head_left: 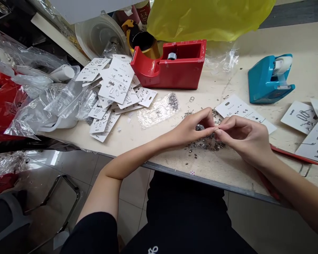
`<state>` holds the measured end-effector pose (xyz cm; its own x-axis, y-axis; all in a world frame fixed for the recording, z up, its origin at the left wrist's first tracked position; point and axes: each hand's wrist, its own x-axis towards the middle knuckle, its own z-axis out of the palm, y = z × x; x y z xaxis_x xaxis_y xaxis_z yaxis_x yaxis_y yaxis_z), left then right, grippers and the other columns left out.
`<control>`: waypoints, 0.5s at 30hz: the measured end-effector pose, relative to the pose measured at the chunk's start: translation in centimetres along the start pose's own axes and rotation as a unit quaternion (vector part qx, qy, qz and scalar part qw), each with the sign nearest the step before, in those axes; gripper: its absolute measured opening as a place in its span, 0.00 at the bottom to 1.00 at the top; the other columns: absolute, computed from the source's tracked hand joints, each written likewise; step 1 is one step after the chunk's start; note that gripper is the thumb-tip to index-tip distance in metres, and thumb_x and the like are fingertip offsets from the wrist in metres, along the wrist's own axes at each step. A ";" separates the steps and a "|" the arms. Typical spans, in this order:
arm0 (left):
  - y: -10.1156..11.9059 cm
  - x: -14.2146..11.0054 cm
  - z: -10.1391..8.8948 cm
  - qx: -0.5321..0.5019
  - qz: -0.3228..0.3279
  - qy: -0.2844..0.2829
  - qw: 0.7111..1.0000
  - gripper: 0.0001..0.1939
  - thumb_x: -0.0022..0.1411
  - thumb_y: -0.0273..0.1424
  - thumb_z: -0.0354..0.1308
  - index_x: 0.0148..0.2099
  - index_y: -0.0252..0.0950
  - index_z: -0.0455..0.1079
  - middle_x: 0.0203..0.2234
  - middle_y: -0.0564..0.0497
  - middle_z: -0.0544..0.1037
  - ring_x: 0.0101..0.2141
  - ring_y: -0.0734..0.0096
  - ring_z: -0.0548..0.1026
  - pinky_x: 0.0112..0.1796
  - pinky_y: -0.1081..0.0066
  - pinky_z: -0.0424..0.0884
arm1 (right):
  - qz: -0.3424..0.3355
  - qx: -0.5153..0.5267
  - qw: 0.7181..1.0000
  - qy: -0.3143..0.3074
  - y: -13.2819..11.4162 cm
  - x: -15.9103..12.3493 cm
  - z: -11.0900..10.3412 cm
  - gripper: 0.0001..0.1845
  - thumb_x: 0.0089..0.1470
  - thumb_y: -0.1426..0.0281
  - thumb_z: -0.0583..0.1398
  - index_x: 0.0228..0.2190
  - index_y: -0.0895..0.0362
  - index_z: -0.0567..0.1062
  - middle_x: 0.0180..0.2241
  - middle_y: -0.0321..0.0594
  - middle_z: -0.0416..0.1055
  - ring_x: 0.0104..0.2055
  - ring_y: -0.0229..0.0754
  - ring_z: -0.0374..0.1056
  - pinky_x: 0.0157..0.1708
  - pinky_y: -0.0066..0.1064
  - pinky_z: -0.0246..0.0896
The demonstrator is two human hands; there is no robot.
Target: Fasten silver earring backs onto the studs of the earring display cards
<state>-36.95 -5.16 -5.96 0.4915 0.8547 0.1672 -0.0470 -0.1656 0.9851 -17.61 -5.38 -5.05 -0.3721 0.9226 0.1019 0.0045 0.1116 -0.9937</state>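
Pile of small silver-toned metal findings (205,145) on the bench (129,141): loose, long axis roughly parallel to the near bench edge (201,180), directly below both hands. Left hand (190,128) nearer the pile's middle, just above it, with a dark cluster of tiny parts (199,127) cupped against the fingers (206,118). Right hand (245,137) over the pile's right end, slightly farther off. Fingers of both hands narrow, tips curled inward and almost touching just above the pile; a tiny part possibly pinched between them, too small to tell. Both wrists raised, forearms converging from either side, left forearm (132,164) crossing the near bench edge. Just beyond the pile, to the right, a flat printed card (241,109); left of the pile and farther back, a clear plastic bag (156,113) of similar parts. Farther back still, a red tape dispenser (169,67); well right of the pile, a blue tape dispenser (270,81); well left, a heap of printed cards (113,84).
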 end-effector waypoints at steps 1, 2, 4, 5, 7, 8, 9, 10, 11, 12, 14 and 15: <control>0.1 0.0 0.0 0.001 -0.003 0.000 1.000 0.12 0.66 0.33 0.63 0.37 0.36 0.63 0.32 0.55 0.68 0.33 0.77 0.67 0.35 0.72 0.63 | 0.010 0.009 1.000 0.000 -0.1 0.0 0.0 0.07 0.51 0.69 0.70 0.26 0.55 0.77 0.24 0.37 0.73 0.26 0.33 0.69 0.24 0.25 0.64; 0.3 0.0 0.1 0.001 -0.009 0.000 1.000 0.12 0.66 0.33 0.63 0.36 0.35 0.63 0.31 0.55 0.68 0.33 0.78 0.67 0.35 0.72 0.63 | 0.023 0.021 1.000 0.000 -0.1 0.0 0.0 0.08 0.50 0.68 0.71 0.26 0.55 0.77 0.24 0.37 0.72 0.25 0.33 0.69 0.24 0.25 0.65; 0.7 -0.1 0.3 -0.009 -0.024 0.002 1.000 0.13 0.66 0.34 0.63 0.36 0.35 0.62 0.31 0.55 0.68 0.33 0.78 0.67 0.35 0.73 0.63 | 0.054 0.050 0.997 -0.001 -0.3 0.0 0.1 0.12 0.48 0.64 0.72 0.25 0.55 0.76 0.23 0.36 0.71 0.23 0.33 0.69 0.22 0.25 0.65; 1.0 -0.1 0.5 -0.018 -0.032 0.003 0.999 0.13 0.66 0.35 0.63 0.36 0.36 0.62 0.31 0.55 0.69 0.33 0.78 0.68 0.35 0.73 0.63 | 0.071 0.065 0.995 -0.002 -0.3 0.0 0.1 0.14 0.47 0.62 0.73 0.24 0.55 0.76 0.23 0.36 0.71 0.22 0.33 0.69 0.21 0.25 0.65; 1.3 -0.2 0.6 -0.038 -0.044 0.006 0.998 0.14 0.66 0.35 0.63 0.37 0.36 0.61 0.31 0.55 0.70 0.33 0.78 0.70 0.36 0.73 0.65 | 0.099 0.092 0.991 -0.005 -0.4 0.1 0.1 0.16 0.45 0.59 0.74 0.23 0.55 0.76 0.23 0.36 0.71 0.21 0.32 0.69 0.21 0.24 0.66; 1.4 -0.2 0.7 -0.042 -0.047 0.008 0.998 0.14 0.66 0.36 0.63 0.37 0.36 0.61 0.31 0.55 0.70 0.33 0.78 0.70 0.36 0.73 0.65 | 0.113 0.104 0.988 -0.008 -0.4 0.1 0.1 0.17 0.44 0.58 0.75 0.23 0.55 0.76 0.23 0.36 0.71 0.21 0.32 0.69 0.21 0.24 0.66; 1.4 -0.2 0.6 -0.042 -0.048 0.009 0.998 0.14 0.65 0.36 0.63 0.37 0.36 0.61 0.32 0.55 0.70 0.33 0.78 0.70 0.36 0.73 0.66 | 0.126 0.115 0.985 -0.010 -0.4 0.2 0.0 0.17 0.43 0.58 0.75 0.23 0.55 0.77 0.24 0.36 0.72 0.21 0.32 0.69 0.21 0.23 0.67; 1.4 -0.1 0.6 -0.039 -0.049 0.007 0.998 0.14 0.65 0.37 0.63 0.38 0.36 0.61 0.32 0.55 0.70 0.34 0.78 0.71 0.37 0.73 0.66 | 0.140 0.124 0.982 -0.013 -0.4 0.4 0.0 0.17 0.42 0.57 0.75 0.24 0.54 0.77 0.24 0.36 0.72 0.21 0.31 0.69 0.22 0.23 0.67; 1.4 -0.1 0.4 -0.035 -0.048 0.003 0.998 0.14 0.66 0.38 0.63 0.39 0.36 0.61 0.33 0.54 0.70 0.34 0.78 0.71 0.37 0.73 0.66 | 0.152 0.132 0.979 -0.013 -0.5 0.5 -0.1 0.18 0.41 0.57 0.76 0.24 0.54 0.78 0.23 0.36 0.72 0.21 0.31 0.69 0.22 0.23 0.67; 1.4 -0.1 0.3 -0.030 -0.046 -0.001 0.998 0.14 0.66 0.38 0.63 0.39 0.36 0.62 0.34 0.54 0.70 0.35 0.78 0.71 0.37 0.73 0.67 | 0.163 0.139 0.977 -0.012 -0.6 0.6 -0.1 0.18 0.40 0.57 0.76 0.24 0.54 0.78 0.23 0.35 0.72 0.21 0.31 0.69 0.22 0.22 0.68; 1.4 0.0 0.0 -0.023 -0.036 -0.006 0.999 0.12 0.67 0.38 0.61 0.41 0.36 0.63 0.35 0.53 0.70 0.36 0.78 0.71 0.38 0.73 0.67 | 0.179 0.150 0.972 -0.004 -0.8 0.8 -0.3 0.19 0.37 0.57 0.77 0.24 0.55 0.79 0.21 0.35 0.72 0.21 0.31 0.70 0.23 0.21 0.68; 1.4 0.0 -0.1 -0.020 -0.030 -0.005 0.999 0.11 0.68 0.37 0.61 0.42 0.36 0.64 0.36 0.53 0.70 0.37 0.78 0.71 0.38 0.73 0.67 | 0.184 0.154 0.971 0.000 -0.9 0.8 -0.3 0.20 0.36 0.57 0.77 0.25 0.55 0.79 0.20 0.34 0.72 0.21 0.31 0.70 0.24 0.20 0.68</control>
<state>-37.05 -5.33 -4.60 0.5037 0.8571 0.1080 -0.0523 -0.0946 0.9941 -17.62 -4.58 -4.03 -0.3982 0.8787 -0.2632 -0.1404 -0.3419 -0.9292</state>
